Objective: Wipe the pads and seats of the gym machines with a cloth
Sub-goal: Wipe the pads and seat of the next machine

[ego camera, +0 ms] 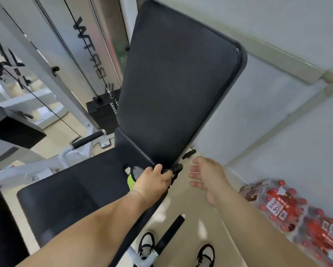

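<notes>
A tall black back pad (173, 79) rises from a black seat (75, 191) on a white-framed gym machine. My left hand (154, 180) is at the joint between seat and back pad, fingers closed on a dark cloth (176, 168) with a grey and yellow-green part showing under the hand. To the right, my right hand (208, 176) hovers beside the pad's lower corner with fingers spread and nothing in it.
A weight stack (102, 116) with cables stands behind the pad. A black-gripped handle (88, 140) juts out at left and another bar (169, 236) near my shoes. A shrink-wrapped pack of red-capped bottles (296, 214) lies on the floor at right, by the white wall.
</notes>
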A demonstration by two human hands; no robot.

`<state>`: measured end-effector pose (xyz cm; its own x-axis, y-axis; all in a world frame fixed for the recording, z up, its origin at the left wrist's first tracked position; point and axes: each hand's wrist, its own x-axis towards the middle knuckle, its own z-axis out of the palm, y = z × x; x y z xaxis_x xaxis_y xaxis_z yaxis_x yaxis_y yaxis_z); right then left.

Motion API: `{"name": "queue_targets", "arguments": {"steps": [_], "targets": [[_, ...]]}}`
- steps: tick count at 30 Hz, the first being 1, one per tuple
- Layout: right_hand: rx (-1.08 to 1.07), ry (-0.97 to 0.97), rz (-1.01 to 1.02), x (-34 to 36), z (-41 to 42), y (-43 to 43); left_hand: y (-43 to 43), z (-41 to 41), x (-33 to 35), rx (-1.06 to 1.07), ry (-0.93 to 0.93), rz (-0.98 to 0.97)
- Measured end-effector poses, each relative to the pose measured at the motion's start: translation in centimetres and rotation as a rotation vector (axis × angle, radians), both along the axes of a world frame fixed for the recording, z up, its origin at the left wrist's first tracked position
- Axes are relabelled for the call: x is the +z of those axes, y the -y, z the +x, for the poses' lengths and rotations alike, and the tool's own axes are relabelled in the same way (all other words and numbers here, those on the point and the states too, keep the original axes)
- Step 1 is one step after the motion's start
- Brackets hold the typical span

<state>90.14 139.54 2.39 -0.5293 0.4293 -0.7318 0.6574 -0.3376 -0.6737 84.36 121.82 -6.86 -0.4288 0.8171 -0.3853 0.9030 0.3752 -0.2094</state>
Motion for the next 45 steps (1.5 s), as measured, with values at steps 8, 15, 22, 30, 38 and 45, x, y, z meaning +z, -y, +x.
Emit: {"name": "queue_targets", "arguments": {"steps": [8, 15, 22, 30, 38, 45], "targets": [[0.406, -0.135, 0.322, 7.6, -2.5, 1.8, 2.2, -3.2, 8.8, 0.999, 0.226, 0.817], [0.667, -0.552, 0.820, 16.6, -10.1, 0.4, 0.4, -8.6, 17.2, 1.566, 0.553, 1.481], [0.771, -0.553, 1.628, 21.9, -25.4, -0.4, -2.2, -21.6, 24.5, 1.217, 0.475, 1.688], [0.852, -0.340, 1.835, 19.2, -35.7, 0.4, -5.5, -34.0, 22.9, 0.995, 0.696, 1.380], [0.957, -0.325, 1.983, 18.7, -36.1, 0.3, 4.3, -29.5, 7.9, 1.374, 0.826, 1.074], [0.928, -0.408, 2.041, 18.0, -35.3, 1.1, 6.9, -28.5, 5.3, 1.553, 0.679, 0.891]]}}
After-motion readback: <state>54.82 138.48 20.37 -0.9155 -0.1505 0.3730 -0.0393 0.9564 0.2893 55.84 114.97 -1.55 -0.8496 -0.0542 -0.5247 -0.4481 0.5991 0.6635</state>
